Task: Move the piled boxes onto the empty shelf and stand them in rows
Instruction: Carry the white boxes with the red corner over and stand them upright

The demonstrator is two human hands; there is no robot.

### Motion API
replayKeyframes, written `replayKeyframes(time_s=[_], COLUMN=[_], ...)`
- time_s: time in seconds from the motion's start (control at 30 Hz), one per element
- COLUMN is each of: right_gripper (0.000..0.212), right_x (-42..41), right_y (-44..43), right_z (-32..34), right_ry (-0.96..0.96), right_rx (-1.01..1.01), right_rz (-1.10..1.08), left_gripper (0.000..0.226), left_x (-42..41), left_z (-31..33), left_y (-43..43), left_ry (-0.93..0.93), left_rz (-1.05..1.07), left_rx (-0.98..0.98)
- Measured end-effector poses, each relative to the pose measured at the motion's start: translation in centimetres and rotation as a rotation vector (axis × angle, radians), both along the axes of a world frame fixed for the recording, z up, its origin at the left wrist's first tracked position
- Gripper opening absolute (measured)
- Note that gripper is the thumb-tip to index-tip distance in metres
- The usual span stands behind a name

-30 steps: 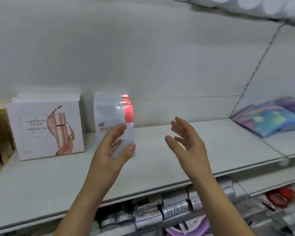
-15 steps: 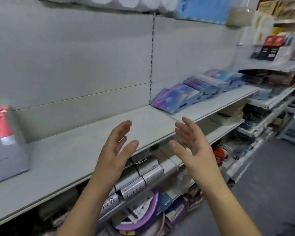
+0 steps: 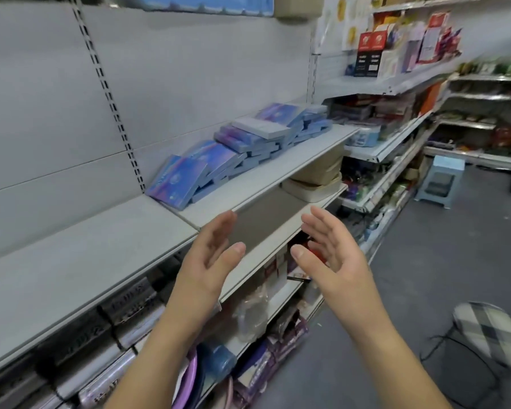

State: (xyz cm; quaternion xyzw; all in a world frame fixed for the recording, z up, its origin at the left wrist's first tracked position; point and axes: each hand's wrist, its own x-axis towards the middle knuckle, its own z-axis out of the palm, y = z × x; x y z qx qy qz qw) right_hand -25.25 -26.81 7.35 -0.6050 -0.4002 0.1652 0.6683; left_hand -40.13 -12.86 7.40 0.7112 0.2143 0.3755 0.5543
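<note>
A pile of flat blue and purple boxes (image 3: 233, 154) lies tumbled along the grey shelf to the right of the upright post. To its left runs the empty grey shelf (image 3: 71, 261). My left hand (image 3: 210, 258) and my right hand (image 3: 328, 255) hover in front of the shelf edge, below and in front of the pile. Their palms face each other, fingers straight and spread, holding nothing. Neither hand touches a box or the shelf.
Lower shelves hold silver packs (image 3: 124, 314), a beige tub (image 3: 316, 184) and mixed goods. Red and black cartons (image 3: 369, 54) stand on an upper shelf at right. On the aisle floor stand a light blue stool (image 3: 440, 181) and a checked stool (image 3: 490, 329).
The view has swung right, from the standing white boxes at the left to the pile of blue boxes. Both hands stayed open and empty in front of me.
</note>
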Motion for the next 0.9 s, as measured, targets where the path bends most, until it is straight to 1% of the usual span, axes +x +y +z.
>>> replayKeyframes(time_s=[0.27,0.4,0.43,0.53,0.7,0.9], right_gripper=[0.066,0.064,0.063,0.062,0.063,0.064], right_x=[11.7,16.6,17.8,21.1,27.1,36.9], right_y=[5.0,7.9,8.7,11.2,14.4,16.8], right_z=[-0.4,0.4,0.5,0.9,0.4,-0.3], right_ry=[-0.019,-0.036,-0.038,-0.03,-0.046,-0.041], right_rx=[-0.078,-0.125,-0.131,-0.122,-0.118,-0.085], right_rz=[-0.095,-0.111,-0.113,-0.096,-0.053,0.058], left_gripper=[0.042,0.051,0.049,0.04,0.049,0.049], left_x=[12.6,18.2,19.5,22.8,27.7,35.6], left_z=[-2.5,-1.8,-1.5,-1.0,-0.8,-0.3], left_y=[7.3,10.3,11.0,12.8,14.8,15.3], left_ry=[-0.01,-0.046,-0.048,-0.037,-0.024,-0.018], left_rz=[-0.034,-0.042,-0.037,-0.026,0.022,0.13], left_rx=[-0.037,-0.072,-0.083,-0.095,-0.089,-0.05])
